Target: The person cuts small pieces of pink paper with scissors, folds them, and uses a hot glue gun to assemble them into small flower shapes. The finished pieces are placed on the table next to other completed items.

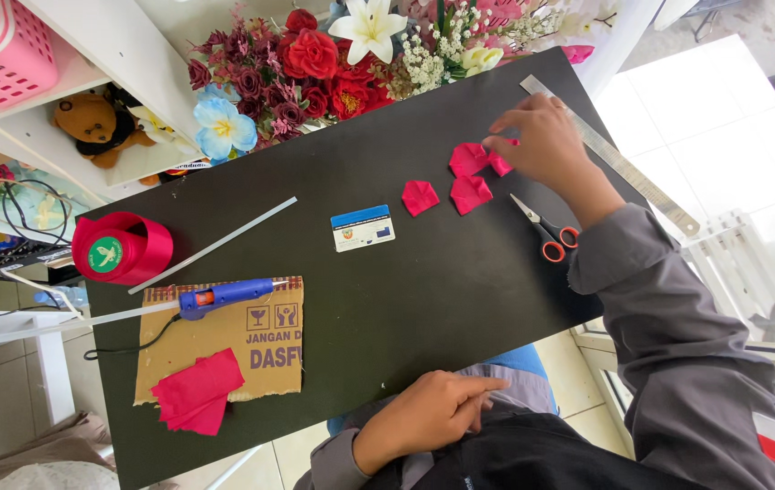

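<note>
My right hand (541, 141) reaches to the far right of the black table (424, 299), and its fingertips pinch a small folded red ribbon petal (502, 165). Three more folded red petals lie beside it: one touching (467, 159), one just below (471, 193), one further left (420, 197). Orange-handled scissors (546, 236) lie under my right wrist. A metal ruler (609, 154) runs diagonally behind the hand. My left hand (433, 413) rests on my lap at the table's near edge, fingers loosely stretched, holding nothing.
A blue-and-white card (362, 228) lies mid-table. At the left are a red ribbon roll (120, 249), a thin white stick (215, 245), and a blue glue gun (224, 295) on cardboard (260, 349) with cut red ribbon pieces (197, 392). Artificial flowers (315, 63) line the far edge.
</note>
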